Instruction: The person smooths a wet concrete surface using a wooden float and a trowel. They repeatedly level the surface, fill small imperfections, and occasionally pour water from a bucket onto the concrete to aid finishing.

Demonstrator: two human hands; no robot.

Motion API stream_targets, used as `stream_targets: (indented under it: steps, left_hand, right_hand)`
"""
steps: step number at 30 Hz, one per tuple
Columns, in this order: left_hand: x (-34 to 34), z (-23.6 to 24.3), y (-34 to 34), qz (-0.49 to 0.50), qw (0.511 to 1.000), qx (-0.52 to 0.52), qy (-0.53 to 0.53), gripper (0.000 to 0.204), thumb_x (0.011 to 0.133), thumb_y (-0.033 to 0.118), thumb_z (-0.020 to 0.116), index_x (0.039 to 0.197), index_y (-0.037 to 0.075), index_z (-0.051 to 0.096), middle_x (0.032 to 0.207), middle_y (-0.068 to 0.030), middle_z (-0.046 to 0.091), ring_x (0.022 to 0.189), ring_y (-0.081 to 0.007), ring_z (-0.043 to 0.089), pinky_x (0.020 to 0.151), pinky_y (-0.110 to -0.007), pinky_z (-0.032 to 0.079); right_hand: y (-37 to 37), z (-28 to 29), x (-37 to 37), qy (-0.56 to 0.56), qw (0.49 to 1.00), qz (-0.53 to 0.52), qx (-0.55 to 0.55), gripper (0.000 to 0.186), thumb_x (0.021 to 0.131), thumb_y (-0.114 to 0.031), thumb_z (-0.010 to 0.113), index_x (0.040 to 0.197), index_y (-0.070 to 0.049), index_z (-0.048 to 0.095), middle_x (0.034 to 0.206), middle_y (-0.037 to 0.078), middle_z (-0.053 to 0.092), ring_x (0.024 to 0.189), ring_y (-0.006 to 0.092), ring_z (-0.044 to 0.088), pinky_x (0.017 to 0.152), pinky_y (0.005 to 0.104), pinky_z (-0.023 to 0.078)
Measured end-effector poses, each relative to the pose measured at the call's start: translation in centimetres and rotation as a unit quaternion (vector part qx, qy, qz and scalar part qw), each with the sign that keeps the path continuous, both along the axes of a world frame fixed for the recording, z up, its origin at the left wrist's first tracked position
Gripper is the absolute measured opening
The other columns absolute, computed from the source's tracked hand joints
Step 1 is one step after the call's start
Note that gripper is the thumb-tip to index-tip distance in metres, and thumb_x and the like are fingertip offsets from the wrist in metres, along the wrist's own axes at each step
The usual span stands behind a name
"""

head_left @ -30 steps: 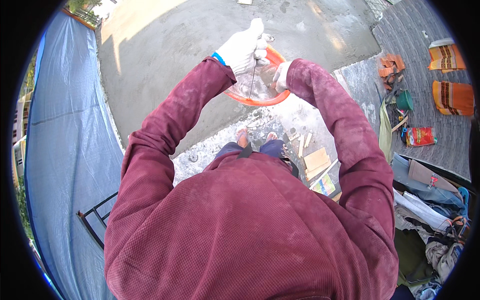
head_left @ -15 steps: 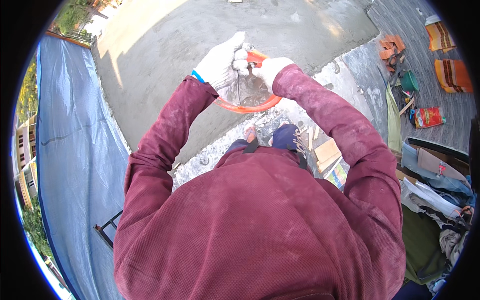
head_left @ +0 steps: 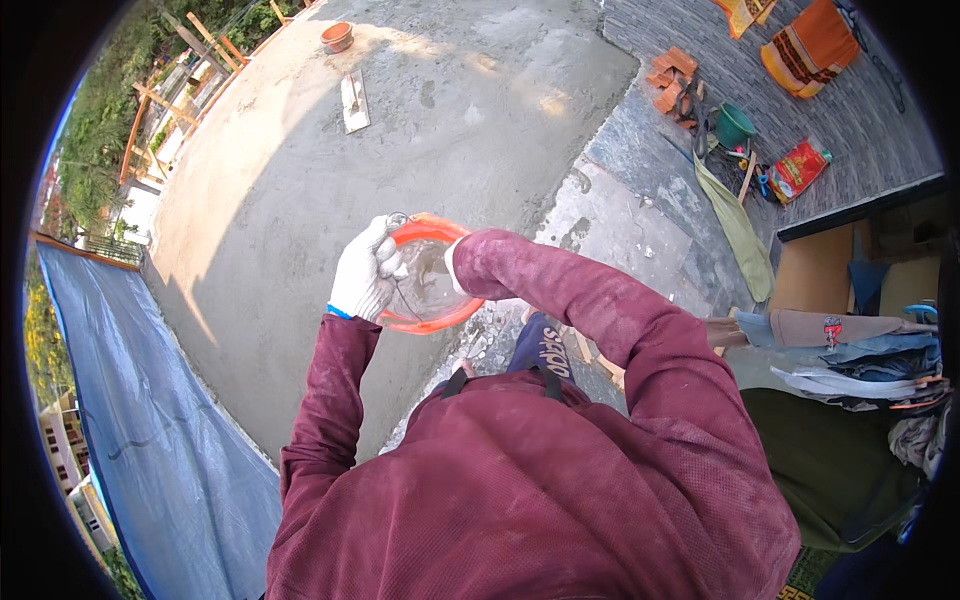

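Note:
I hold a round orange bucket [head_left: 432, 316] out in front of my chest, above the edge of a grey concrete slab [head_left: 300, 200]. My left hand [head_left: 364, 280], in a white glove, grips the bucket's left rim and what looks like a thin wire handle. My right hand [head_left: 452, 268] is at the right rim. Only a sliver of its white glove shows past the maroon sleeve, and its fingers are hidden. Inside the bucket I see grey, wet-looking residue.
A flat float [head_left: 353, 100] and an orange bowl [head_left: 337, 36] lie on the slab far ahead. A blue tarp [head_left: 150, 420] hangs on the left. On the right are bricks [head_left: 672, 76], a green bucket [head_left: 733, 124], a red bag [head_left: 797, 168] and piled clothes [head_left: 860, 350].
The bucket and both hands have come down and closer to my chest. The raised grip above the bucket has changed to hands at the rim. My view has swung toward the far slab.

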State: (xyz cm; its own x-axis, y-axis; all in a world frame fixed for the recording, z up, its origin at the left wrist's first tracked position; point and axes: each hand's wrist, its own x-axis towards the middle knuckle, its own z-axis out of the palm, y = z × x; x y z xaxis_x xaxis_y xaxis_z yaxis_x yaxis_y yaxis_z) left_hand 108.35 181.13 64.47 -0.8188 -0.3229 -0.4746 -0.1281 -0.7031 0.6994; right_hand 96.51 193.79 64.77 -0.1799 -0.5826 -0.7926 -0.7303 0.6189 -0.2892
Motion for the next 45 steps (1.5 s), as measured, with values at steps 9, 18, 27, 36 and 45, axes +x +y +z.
stream_targets:
  steps: [9,18,27,36,45]
  left_hand:
    - [-12.3,-0.6,4.1,0.104,0.993,-0.006,-0.055,0.038,0.110,0.031,0.052,0.127,-0.001,0.061,0.060,0.0089,0.024,0.050,-0.0065,0.023,0.051,-0.025,0.028]
    - [-27.3,-2.3,6.2,0.175,0.984,0.008,-0.039,0.042,0.108,0.032,0.058,0.132,-0.002,0.057,0.063,0.0077,0.030,0.051,-0.0059,0.026,0.055,-0.025,0.034]
    - [-45.6,-4.8,9.4,0.251,0.967,-0.002,-0.048,0.042,0.110,0.031,0.054,0.135,-0.003,0.055,0.060,0.0084,0.024,0.050,-0.0054,0.022,0.053,-0.025,0.028]
    - [-60.9,-5.3,11.8,0.235,0.970,0.050,-0.040,0.040,0.110,0.035,0.053,0.128,0.001,0.062,0.061,0.0092,0.022,0.050,-0.0059,0.018,0.051,-0.026,0.023]
    - [-73.4,-3.5,14.0,0.269,0.960,0.064,-0.043,0.037,0.110,0.035,0.054,0.126,0.002,0.062,0.059,0.0094,0.024,0.048,-0.0052,0.021,0.050,-0.024,0.026]
  right_hand:
    - [2.7,-8.7,-14.8,-0.077,0.990,0.039,-0.114,0.030,0.090,-0.019,0.063,0.117,-0.014,0.076,0.114,0.007,0.076,0.110,0.0266,0.072,0.092,0.0427,0.058]
    - [5.0,-8.4,-29.3,0.149,0.955,0.174,-0.187,0.027,0.087,-0.015,0.070,0.111,-0.009,0.078,0.118,0.010,0.074,0.104,0.0279,0.074,0.080,0.0421,0.061]
    - [5.3,-6.9,-48.4,0.056,0.971,0.219,-0.078,0.034,0.085,-0.018,0.073,0.118,-0.012,0.077,0.120,0.010,0.075,0.110,0.0292,0.072,0.082,0.0470,0.061]
    - [7.8,-11.7,-66.1,-0.090,0.964,0.241,-0.059,0.035,0.083,-0.017,0.071,0.117,-0.009,0.076,0.113,0.015,0.075,0.105,0.0322,0.073,0.082,0.0455,0.061]
    - [8.6,-9.6,-79.4,-0.003,0.965,0.218,-0.148,0.038,0.089,-0.019,0.063,0.125,-0.008,0.069,0.118,0.020,0.072,0.110,0.0342,0.070,0.088,0.0443,0.058]
